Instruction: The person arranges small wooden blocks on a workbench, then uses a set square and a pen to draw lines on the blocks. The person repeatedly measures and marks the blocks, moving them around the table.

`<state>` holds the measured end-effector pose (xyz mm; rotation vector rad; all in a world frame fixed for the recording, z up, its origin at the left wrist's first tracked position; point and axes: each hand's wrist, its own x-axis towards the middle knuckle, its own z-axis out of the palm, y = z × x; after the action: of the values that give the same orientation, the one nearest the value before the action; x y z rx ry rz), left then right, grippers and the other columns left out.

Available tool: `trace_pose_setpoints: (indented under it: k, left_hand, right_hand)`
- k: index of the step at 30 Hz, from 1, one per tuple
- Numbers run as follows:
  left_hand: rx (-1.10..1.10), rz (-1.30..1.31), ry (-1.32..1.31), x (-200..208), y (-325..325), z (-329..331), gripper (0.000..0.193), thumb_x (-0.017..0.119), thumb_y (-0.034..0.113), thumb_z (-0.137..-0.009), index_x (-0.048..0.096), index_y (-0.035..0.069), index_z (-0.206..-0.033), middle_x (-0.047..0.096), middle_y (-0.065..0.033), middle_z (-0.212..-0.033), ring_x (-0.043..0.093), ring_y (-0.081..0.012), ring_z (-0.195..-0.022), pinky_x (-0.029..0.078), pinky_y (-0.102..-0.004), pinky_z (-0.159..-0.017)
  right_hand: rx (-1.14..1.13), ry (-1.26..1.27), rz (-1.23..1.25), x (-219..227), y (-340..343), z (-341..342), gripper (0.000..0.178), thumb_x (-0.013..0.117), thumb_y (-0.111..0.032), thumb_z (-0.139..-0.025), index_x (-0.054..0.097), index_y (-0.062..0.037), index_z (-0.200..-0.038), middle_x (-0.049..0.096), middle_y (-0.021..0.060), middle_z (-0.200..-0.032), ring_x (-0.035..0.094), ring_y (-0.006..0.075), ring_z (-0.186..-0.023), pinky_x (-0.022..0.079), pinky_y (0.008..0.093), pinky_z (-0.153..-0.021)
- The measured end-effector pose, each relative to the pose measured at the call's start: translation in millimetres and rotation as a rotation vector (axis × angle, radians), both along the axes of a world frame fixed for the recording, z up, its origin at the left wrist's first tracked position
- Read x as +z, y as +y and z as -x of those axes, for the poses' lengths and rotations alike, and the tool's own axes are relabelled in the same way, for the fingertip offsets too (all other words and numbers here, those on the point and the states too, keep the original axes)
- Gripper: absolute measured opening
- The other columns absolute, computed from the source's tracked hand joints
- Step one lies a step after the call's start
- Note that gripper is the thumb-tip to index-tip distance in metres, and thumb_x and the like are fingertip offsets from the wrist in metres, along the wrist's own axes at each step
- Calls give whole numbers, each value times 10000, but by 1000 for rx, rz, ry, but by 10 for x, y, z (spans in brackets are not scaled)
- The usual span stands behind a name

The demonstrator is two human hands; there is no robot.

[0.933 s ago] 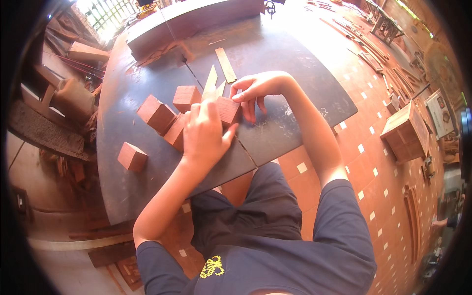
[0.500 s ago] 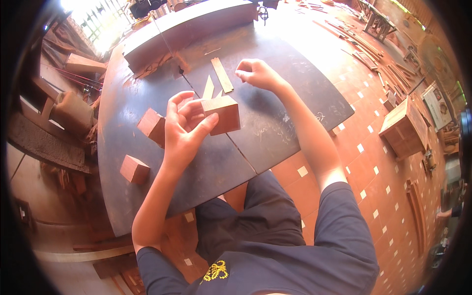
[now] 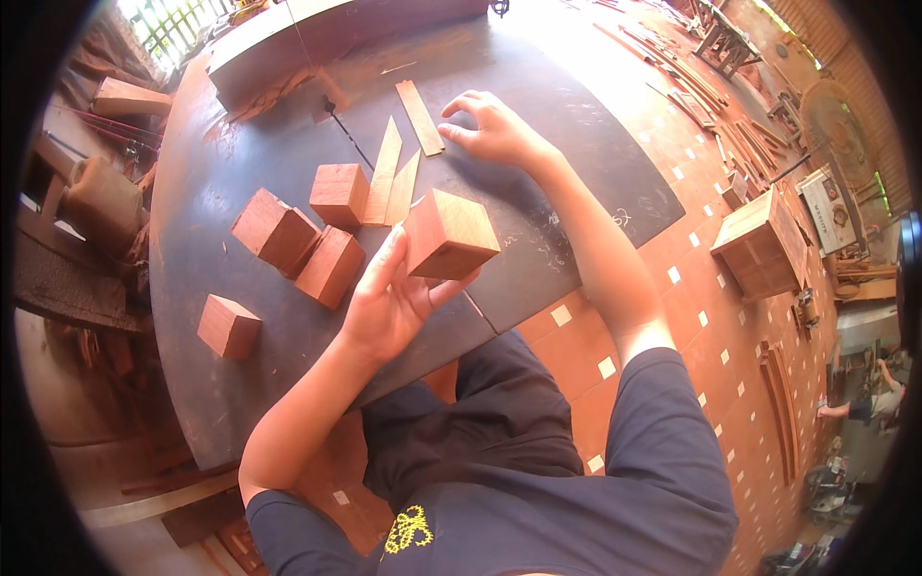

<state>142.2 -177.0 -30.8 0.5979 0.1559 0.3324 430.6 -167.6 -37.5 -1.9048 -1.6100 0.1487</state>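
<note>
My left hand (image 3: 389, 312) holds a reddish wooden block (image 3: 451, 235) from below, raised over the near part of a dark machine table (image 3: 538, 202). The block is tilted, with a corner edge toward me. Farther off, my right hand (image 3: 495, 130) is empty, its fingers loosely bent and apart. Beside its fingertips lies a thin wood strip (image 3: 420, 117). Two pointed offcuts, a longer one (image 3: 382, 173) and a shorter one (image 3: 403, 190), lie beyond the held block. Several similar blocks rest left of it: one (image 3: 339, 197), a leaning one (image 3: 274, 230), another (image 3: 329, 267), and a separate one (image 3: 229, 326).
A long thick wooden beam (image 3: 346, 43) spans the table's far side. Near it a thin upright blade meets the table at a slot (image 3: 346, 130). At right, a wooden box (image 3: 764, 240) and long strips (image 3: 663, 62) lie on the tiled floor. Another person (image 3: 879, 394) is at far right.
My left hand has turned the block and brought it nearer and slightly right, uncovering blocks behind it. My right hand's fingers have spread from a curl. The head view has shifted a little.
</note>
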Motion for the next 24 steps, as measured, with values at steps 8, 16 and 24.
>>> trace_pose_setpoints:
  k: [8,16,24]
  left_hand:
    - [173,-161,48,-7,54,21,479,523,265,-1064,367,85,-1479,523,-124,-1437,547,-291,-1328,469,-507,-1111]
    - [214,-275,71,13,86,40,586,629,279,-994,360,104,-1485,511,-111,-1443,512,-271,-1359,427,-494,-1136]
    - [301,-295,106,8,115,24,640,738,146,-921,380,41,-1440,588,-150,-1310,590,-224,-1222,504,-409,-1020]
  right_hand:
    - [34,4,-13,-3,26,13,354,651,-336,-972,676,-30,-1149,649,165,-1245,567,325,-1240,428,416,-1074]
    - [82,18,-30,3,46,-17,342,655,-337,-970,685,-40,-1138,668,160,-1215,606,308,-1185,456,403,-1033]
    - [48,16,-8,4,38,0,326,654,-327,-970,689,-49,-1137,673,165,-1197,615,316,-1168,465,409,-1015]
